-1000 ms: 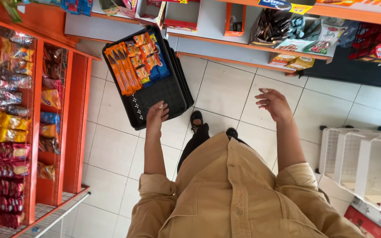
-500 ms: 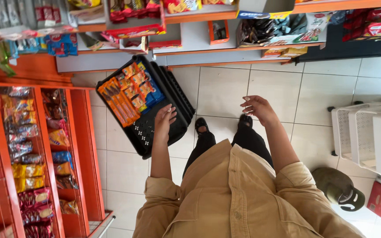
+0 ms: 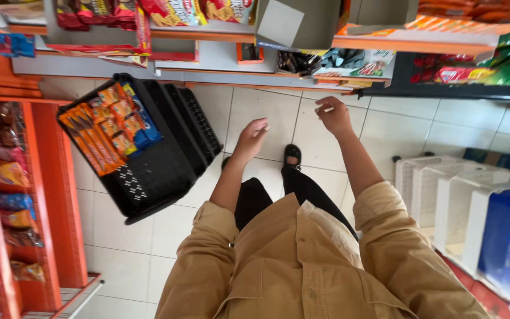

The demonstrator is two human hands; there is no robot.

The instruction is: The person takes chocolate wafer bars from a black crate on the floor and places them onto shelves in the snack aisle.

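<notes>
I stand in a shop aisle and look down at my tan shirt and black trousers. My left hand (image 3: 251, 139) is raised over the tiled floor, fingers loosely apart, holding nothing, just right of a stack of black plastic crates (image 3: 166, 165). The top crate carries orange and yellow snack packets (image 3: 104, 133) at its far end. My right hand (image 3: 333, 115) reaches higher, fingers apart and empty, close below the grey shelf edge (image 3: 267, 77) where dark and light packets (image 3: 326, 62) lie.
An orange rack (image 3: 48, 177) with hanging snack bags stands on the left. Shelves with red and green packets run along the top. White and blue plastic crates (image 3: 467, 207) stand on the right. White floor tiles (image 3: 149, 260) lie between them.
The view has swung up and left toward the shelves. Both my hands have lifted away from the crate stack, the right one reaching nearer to the shelf.
</notes>
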